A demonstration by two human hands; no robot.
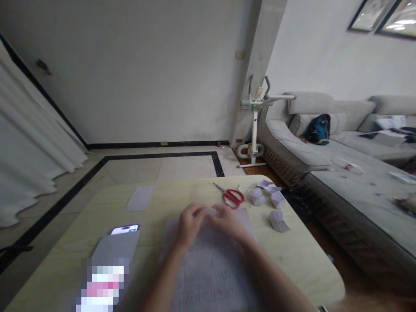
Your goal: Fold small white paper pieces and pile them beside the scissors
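A large sheet of paper [208, 273] covered in handwriting lies on the table below my forearms. At its far edge my left hand [191, 220] and my right hand [226, 222] come together, fingers bent and closed. A small whitish piece of paper [212, 211] shows between the fingertips; the hands hide most of it. Just beyond my right hand lie red-handled scissors [232, 197], blades pointing away to the left. Several small creased pieces of lined paper [258, 197] are scattered to the right of the scissors.
On the pale wooden table [312, 268], a white slip [141, 198] lies back left. A lit phone [125, 229] lies below it, partly under a grey item [115, 247]; a pixelated patch covers the near left. Beyond stand exercise equipment [255, 130] and a grey sofa [351, 173] with a backpack [319, 130].
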